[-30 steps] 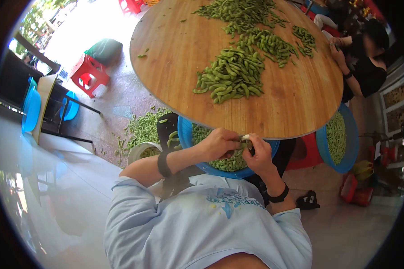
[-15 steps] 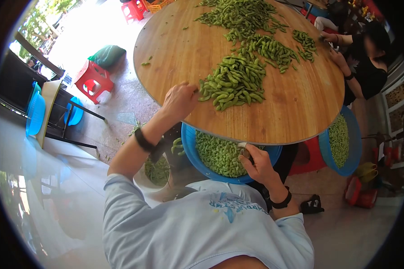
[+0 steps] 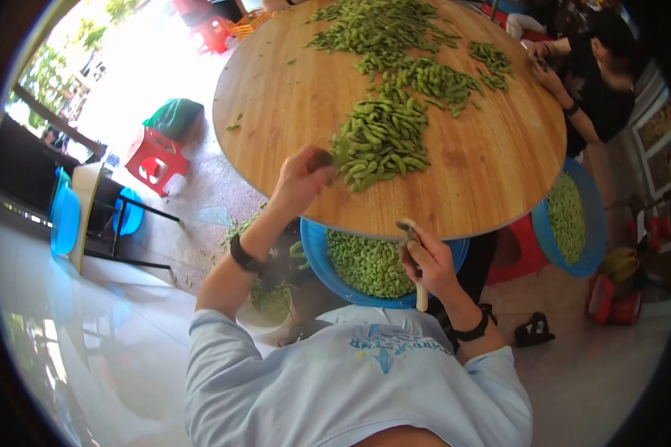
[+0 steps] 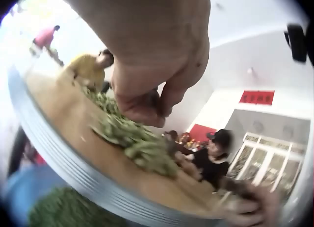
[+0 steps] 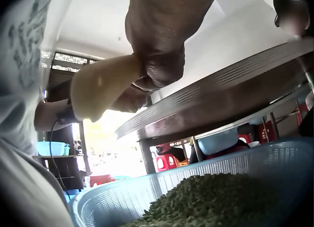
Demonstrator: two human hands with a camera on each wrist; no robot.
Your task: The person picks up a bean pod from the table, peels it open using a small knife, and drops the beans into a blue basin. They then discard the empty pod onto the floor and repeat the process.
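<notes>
Worktop (image 3: 276,97): round, smooth, wood-grained, ridged rim. Below its near edge, blue perforated plastic basin (image 3: 314,255) holding small, rounded green beans (image 3: 369,264). Near pod heap (image 3: 384,145): plump, bumpy green pods on the worktop, just right of the left hand (image 3: 303,179). That hand: fingers bent inward; cannot tell whether they hold a pod. Right hand (image 3: 435,262), over the basin: grips a tool with smooth, pale, rounded handle (image 3: 422,298).
</notes>
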